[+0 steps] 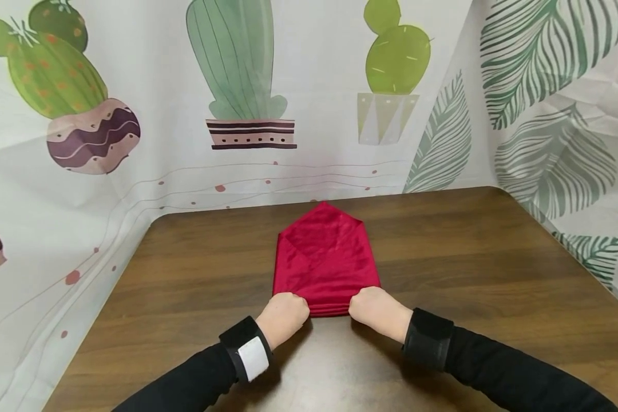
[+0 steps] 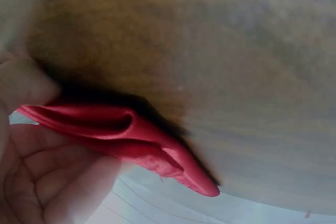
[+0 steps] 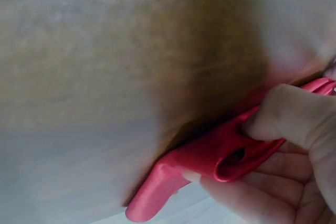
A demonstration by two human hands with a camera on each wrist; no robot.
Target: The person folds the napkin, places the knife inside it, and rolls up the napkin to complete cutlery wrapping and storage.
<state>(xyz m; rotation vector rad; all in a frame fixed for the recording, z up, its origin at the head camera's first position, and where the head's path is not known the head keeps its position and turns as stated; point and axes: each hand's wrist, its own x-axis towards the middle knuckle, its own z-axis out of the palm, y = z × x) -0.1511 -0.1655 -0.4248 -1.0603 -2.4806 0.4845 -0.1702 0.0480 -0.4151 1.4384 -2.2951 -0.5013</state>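
A red satiny cloth (image 1: 329, 257) lies folded on the wooden table, its far end coming to a point and its near edge stacked in layers. At the near left corner my left hand (image 1: 284, 316) grips the folded edge. My right hand (image 1: 378, 312) grips the near right corner in the same way. In the left wrist view the layered cloth (image 2: 152, 148) runs between thumb and fingers. The right wrist view shows the thumb pressed on the rolled fold of the cloth (image 3: 210, 156), with the fingers beneath it.
The brown wooden table (image 1: 195, 274) has rounded far corners. Behind it hangs a white curtain (image 1: 324, 86) printed with cacti and leaves. Black bands circle both wrists, the left wristband (image 1: 247, 349) carrying a white patch.
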